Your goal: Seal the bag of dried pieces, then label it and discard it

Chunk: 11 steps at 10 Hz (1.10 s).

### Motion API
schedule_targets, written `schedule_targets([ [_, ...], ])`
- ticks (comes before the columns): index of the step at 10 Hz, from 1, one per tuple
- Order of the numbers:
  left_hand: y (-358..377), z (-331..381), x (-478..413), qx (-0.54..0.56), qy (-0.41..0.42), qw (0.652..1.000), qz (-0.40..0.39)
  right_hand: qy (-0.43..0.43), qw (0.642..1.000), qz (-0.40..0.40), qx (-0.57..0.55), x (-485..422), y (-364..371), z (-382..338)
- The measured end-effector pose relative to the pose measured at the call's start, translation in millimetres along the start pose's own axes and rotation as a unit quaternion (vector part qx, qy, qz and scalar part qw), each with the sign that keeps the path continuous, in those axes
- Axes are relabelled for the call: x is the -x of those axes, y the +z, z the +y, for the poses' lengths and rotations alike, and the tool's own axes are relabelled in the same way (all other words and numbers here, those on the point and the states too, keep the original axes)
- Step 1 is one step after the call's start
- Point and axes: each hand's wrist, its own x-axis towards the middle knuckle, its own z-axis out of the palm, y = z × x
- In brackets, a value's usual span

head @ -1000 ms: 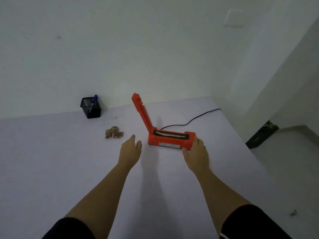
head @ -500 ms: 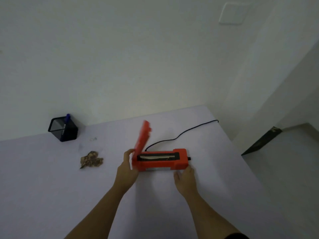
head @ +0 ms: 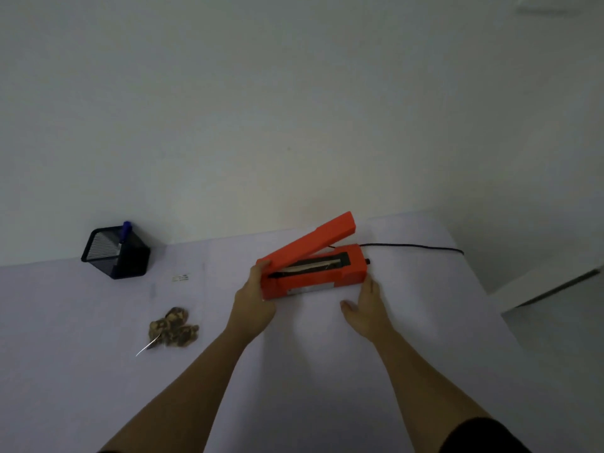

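On the table before me the sealer sits between my hands; the bag of dried pieces lies to its left, the pen holder behind that, by the wall.

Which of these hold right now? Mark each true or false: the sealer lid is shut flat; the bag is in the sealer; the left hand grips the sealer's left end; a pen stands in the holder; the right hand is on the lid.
1. The sealer lid is shut flat. False: it is raised at an angle.
2. The bag is in the sealer. False: it lies on the table, left of the sealer.
3. The left hand grips the sealer's left end. True.
4. A pen stands in the holder. True.
5. The right hand is on the lid. False: it is at the base's right front corner.
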Motion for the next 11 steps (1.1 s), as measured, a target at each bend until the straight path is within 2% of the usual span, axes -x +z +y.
schedule_targets([
  [3, -4, 13, -71, -0.02, 0.012, 0.999, 0.022, -0.022, 0.998, -0.03, 0.054, -71, -2, -10],
  [6, -2, 8, -57, -0.019, -0.017, 1.0, 0.003, -0.01, 0.994, -0.048, 0.097, -57, 0, -9],
  [7, -10, 1, -26, -0.065, -0.02, 0.997, -0.031, -0.016, 0.991, -0.054, 0.124, -18, 3, -22],
  [8, -22, -7, 0, -0.163, -0.005, 0.985, -0.062, -0.045, 0.982, -0.069, 0.169, 15, 7, -39],
  [9, -50, -10, 35, -0.295, 0.017, 0.951, -0.095, -0.103, 0.959, -0.079, 0.252, 58, 16, -67],
  [10, -83, 1, 55, -0.342, 0.023, 0.936, -0.077, -0.129, 0.953, -0.049, 0.271, 82, 13, -105],
  [11, -143, 32, 72, -0.373, 0.058, 0.926, -0.026, -0.204, 0.94, -0.001, 0.273, 104, -3, -177],
])
